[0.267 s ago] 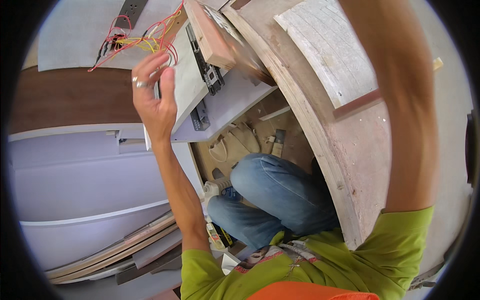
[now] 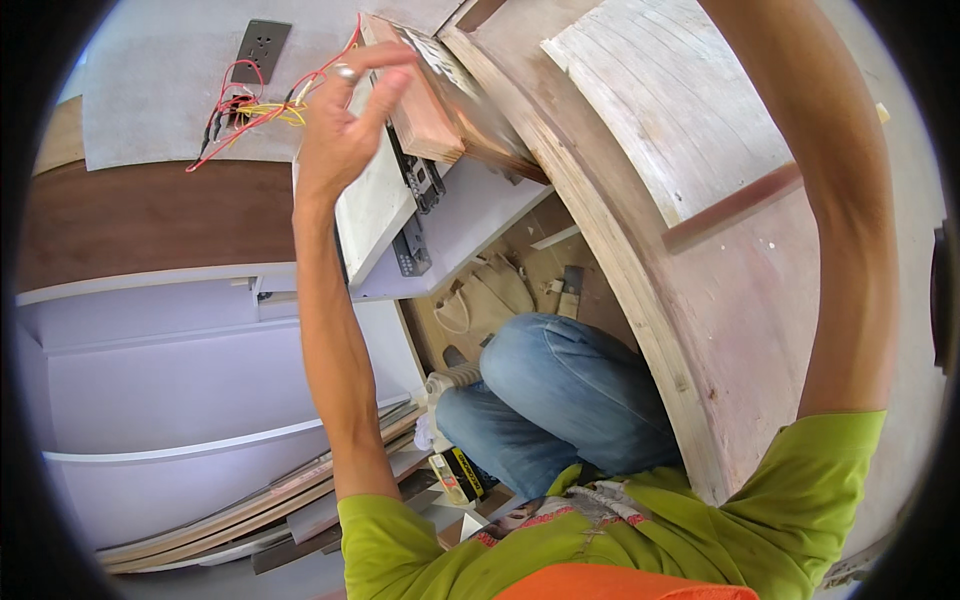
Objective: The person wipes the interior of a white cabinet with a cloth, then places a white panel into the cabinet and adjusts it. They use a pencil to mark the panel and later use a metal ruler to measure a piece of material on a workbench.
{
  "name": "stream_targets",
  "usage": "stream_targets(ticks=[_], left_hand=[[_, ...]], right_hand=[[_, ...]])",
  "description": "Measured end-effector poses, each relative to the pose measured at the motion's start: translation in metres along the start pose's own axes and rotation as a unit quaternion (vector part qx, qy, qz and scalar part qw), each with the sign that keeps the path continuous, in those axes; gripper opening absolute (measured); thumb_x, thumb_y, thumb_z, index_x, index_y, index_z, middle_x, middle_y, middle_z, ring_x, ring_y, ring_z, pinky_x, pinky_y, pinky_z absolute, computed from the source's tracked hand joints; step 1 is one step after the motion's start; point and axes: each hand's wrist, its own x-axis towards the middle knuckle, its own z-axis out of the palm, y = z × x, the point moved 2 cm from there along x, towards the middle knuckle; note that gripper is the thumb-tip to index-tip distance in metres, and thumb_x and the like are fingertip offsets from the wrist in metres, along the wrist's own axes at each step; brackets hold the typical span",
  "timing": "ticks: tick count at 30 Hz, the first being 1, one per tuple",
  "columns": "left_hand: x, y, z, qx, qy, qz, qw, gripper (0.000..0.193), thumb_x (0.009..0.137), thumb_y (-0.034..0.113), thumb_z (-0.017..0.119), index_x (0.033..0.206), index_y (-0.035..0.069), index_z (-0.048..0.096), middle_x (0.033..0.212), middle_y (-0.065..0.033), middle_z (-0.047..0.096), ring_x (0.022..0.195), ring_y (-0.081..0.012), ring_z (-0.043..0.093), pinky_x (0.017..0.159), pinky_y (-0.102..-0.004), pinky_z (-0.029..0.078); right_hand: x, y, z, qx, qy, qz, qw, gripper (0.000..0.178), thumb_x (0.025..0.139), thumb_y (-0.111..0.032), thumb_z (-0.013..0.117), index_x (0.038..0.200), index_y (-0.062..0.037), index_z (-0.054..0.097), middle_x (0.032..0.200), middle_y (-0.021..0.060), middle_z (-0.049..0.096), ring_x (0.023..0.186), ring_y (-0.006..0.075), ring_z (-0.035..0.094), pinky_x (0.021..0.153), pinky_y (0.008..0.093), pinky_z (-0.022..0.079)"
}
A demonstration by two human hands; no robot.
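Observation:
My left hand [image 2: 345, 130], with a ring on one finger, is raised in front of the left end of a wooden block [image 2: 425, 120]. Its thumb and forefinger are apart and slightly bent, with nothing visible between them. I cannot tell whether the fingertips touch the wood. Below the block, a black drawer slide [image 2: 422, 180] is fixed along a white panel [image 2: 372, 215]. My right forearm [image 2: 850, 170] reaches up past the top edge, and that hand is out of the picture.
Loose red and yellow wires [image 2: 265, 112] hang by a grey socket plate [image 2: 262, 50] at upper left. A long wooden edge [image 2: 610, 230] curves along my right side, beside a whitish board [image 2: 680, 110]. Stacked strips [image 2: 220, 510] lie at lower left. A cloth bag [image 2: 490, 295] lies beyond my knees.
My left hand has moved right and a little up, from beside the wires to the wooden block. My right forearm appears slightly farther right, and the whole view has shifted a little.

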Motion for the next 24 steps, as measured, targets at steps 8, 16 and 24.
stream_targets(ticks=[8,16,24], left_hand=[[0.003,-0.011,0.016,0.056,-0.138,-0.023,0.989,0.047,0.104,0.042,0.057,0.086,0.004,0.078,0.08,-0.0115,0.071,0.09,-0.0265,0.066,0.097,-0.0407,0.046],[0.058,0.023,0.023,0.229,-0.473,-0.094,0.846,0.037,0.097,0.034,0.055,0.115,0.012,0.078,0.103,-0.0116,0.076,0.095,-0.0282,0.066,0.108,-0.0423,0.041],[0.051,0.022,0.04,0.272,-0.533,-0.091,0.796,0.033,0.086,0.022,0.057,0.108,0.009,0.077,0.096,-0.0165,0.075,0.09,-0.0341,0.07,0.085,-0.0388,0.055]], right_hand=[[-0.014,0.062,0.016,-0.032,-0.035,-0.023,0.999,0.045,0.092,-0.041,0.065,0.111,-0.0012,0.076,0.101,0.0231,0.076,0.089,0.0339,0.071,0.083,0.0433,0.054],[-0.044,0.106,0.037,-0.029,-0.086,0.003,0.996,0.042,0.091,-0.036,0.061,0.114,-0.0049,0.076,0.106,0.0248,0.075,0.096,0.0358,0.072,0.087,0.0434,0.054],[-0.073,0.128,0.064,-0.072,-0.159,0.032,0.984,0.043,0.091,-0.032,0.056,0.116,-0.0021,0.073,0.11,0.0268,0.073,0.1,0.0411,0.07,0.09,0.0477,0.053]])
